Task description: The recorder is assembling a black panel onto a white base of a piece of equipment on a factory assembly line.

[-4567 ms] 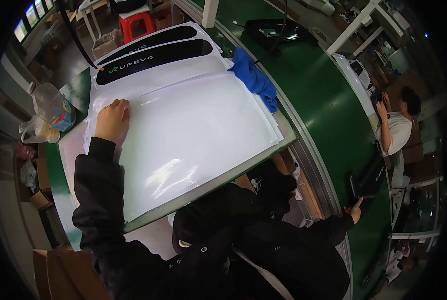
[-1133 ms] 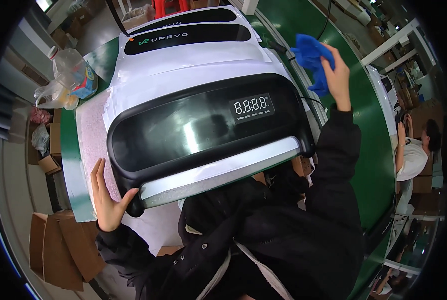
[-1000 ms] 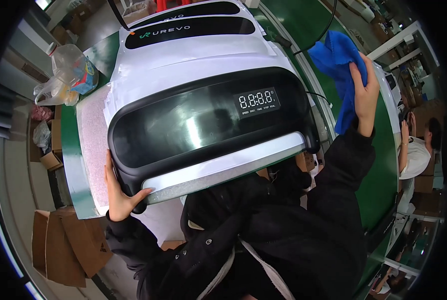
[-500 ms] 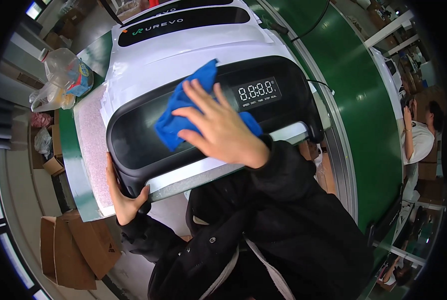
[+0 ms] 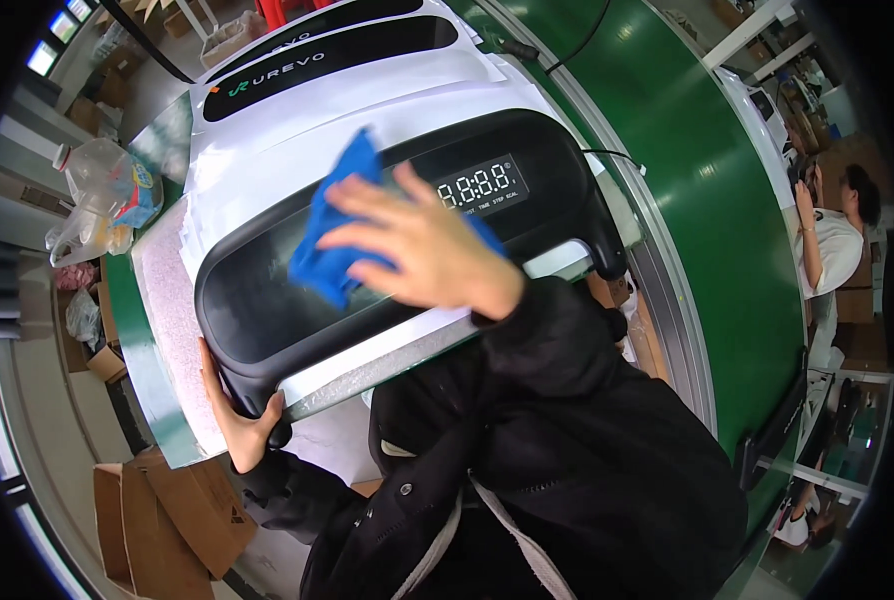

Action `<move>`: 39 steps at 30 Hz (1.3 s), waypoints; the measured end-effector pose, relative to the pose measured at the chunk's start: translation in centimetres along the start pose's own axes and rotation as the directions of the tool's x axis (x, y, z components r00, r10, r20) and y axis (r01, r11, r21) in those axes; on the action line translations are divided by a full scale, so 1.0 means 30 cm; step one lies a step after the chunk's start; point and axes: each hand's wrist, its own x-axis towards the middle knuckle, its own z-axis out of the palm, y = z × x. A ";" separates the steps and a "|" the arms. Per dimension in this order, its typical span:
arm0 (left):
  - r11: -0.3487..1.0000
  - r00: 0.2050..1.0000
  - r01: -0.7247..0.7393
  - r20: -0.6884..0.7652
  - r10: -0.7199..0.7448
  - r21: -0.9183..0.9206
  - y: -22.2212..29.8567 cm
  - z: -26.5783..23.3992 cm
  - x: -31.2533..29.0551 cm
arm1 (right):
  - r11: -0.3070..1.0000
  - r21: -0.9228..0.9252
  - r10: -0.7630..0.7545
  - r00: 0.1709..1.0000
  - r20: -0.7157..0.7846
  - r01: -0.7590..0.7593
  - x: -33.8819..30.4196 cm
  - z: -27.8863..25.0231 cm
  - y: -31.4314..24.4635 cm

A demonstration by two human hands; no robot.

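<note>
We see the right hand with fingers spread apart, laid over a crumpled blue fabric cloth against a long black glossy panel with rounded ends, while the left hand is clamped, thumb and fingers, on the near left corner of this panel. The panel lies in front of the person, on white glossy sheets, and beyond their left side we notice a clear plastic jug; to the right runs a smooth green work surface.
</note>
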 end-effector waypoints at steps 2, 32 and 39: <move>1.000 1.000 -0.009 -0.011 0.009 -0.009 0.006 0.000 0.002 | 0.943 -0.243 0.208 0.973 -0.099 -0.226 -0.091 -0.172 0.156; 0.992 0.997 -0.020 -0.081 0.010 -0.125 0.002 0.013 0.000 | 0.756 -0.526 0.258 0.916 -0.308 -0.390 -0.176 -0.234 0.193; 0.991 0.999 -0.047 0.019 0.045 0.122 0.014 -0.033 0.014 | 0.731 -0.140 0.581 0.716 -0.387 -0.668 -0.396 -0.519 0.350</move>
